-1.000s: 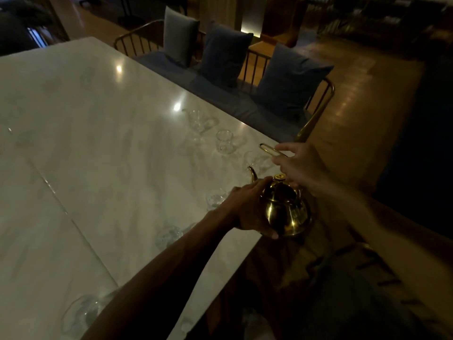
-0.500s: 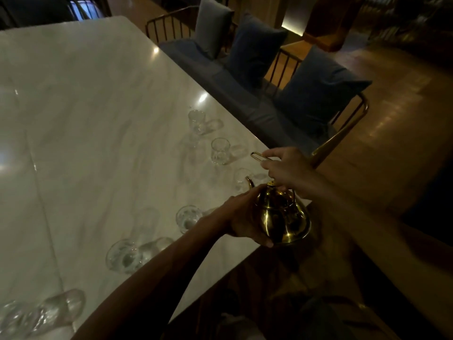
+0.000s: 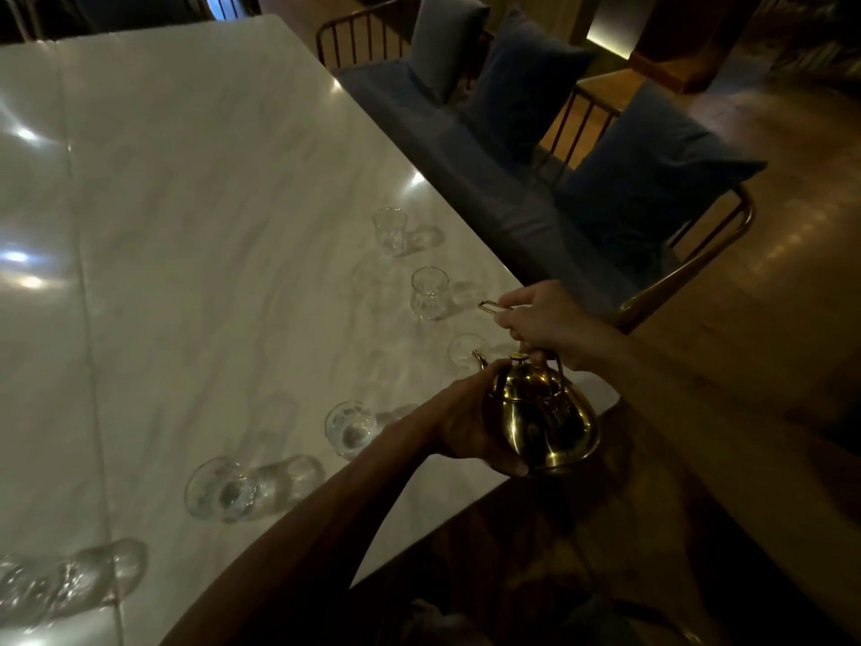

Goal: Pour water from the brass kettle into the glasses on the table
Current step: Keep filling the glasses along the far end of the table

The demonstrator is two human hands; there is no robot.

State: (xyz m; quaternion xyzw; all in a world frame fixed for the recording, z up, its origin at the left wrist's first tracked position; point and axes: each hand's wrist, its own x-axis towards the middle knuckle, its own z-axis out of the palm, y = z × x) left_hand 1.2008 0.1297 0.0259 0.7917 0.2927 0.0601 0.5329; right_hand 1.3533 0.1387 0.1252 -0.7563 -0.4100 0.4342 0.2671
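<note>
Dim, warm light fills a room where a pale marble worktop [image 3: 195,235] takes up the left and centre of the head view, with bright ceiling reflections along its left side. Beyond its far edge, in the upper right of the frame, a bench [image 3: 470,146] with a metal-rod back carries three cushions [image 3: 652,179], and a wooden floor [image 3: 801,146] stretches off to the right.

Six glasses run in a loose diagonal line near the worktop's right edge, from the middle of the frame down to the lower left corner. The farthest glass [image 3: 390,228] and the next one [image 3: 429,292] stand upright; a third glass [image 3: 465,352] sits just behind the kettle's spout. Closer in, a fourth glass [image 3: 349,428], a fifth [image 3: 219,491] and a blurred sixth [image 3: 28,594] follow; whether any hold water cannot be told.

At centre right, over the worktop's near corner, the brass kettle [image 3: 543,419] is held upright, its spout [image 3: 480,359] pointing toward the third glass. The left hand [image 3: 466,421] cups the kettle's body from the left, fingers wrapped around its side and underside. The right hand [image 3: 543,319] is above the lid, fingers closed around the top of the kettle's handle [image 3: 494,306], one thin end of which juts out to the left of the knuckles.
</note>
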